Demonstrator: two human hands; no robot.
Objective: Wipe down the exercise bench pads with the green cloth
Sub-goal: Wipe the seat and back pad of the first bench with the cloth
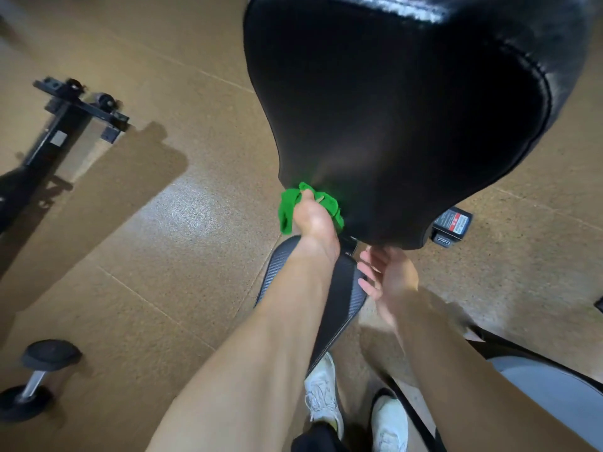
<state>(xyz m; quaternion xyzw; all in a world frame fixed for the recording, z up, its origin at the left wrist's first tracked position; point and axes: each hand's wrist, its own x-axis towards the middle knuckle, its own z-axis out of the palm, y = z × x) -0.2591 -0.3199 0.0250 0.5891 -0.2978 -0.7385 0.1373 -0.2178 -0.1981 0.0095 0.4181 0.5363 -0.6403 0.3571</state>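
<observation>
A large black back pad of the exercise bench fills the upper middle, raised at an angle and narrowing toward me. My left hand is shut on the bunched green cloth and presses it against the pad's narrow lower left end. My right hand rests with spread fingers just under the pad's bottom edge, beside the smaller textured black seat pad. My left forearm covers much of the seat pad.
Brown speckled floor lies all around. A dumbbell sits at the lower left and a black metal frame with wheels at the upper left. The bench's black base bracket with a label shows right of the pad. My white shoes stand below.
</observation>
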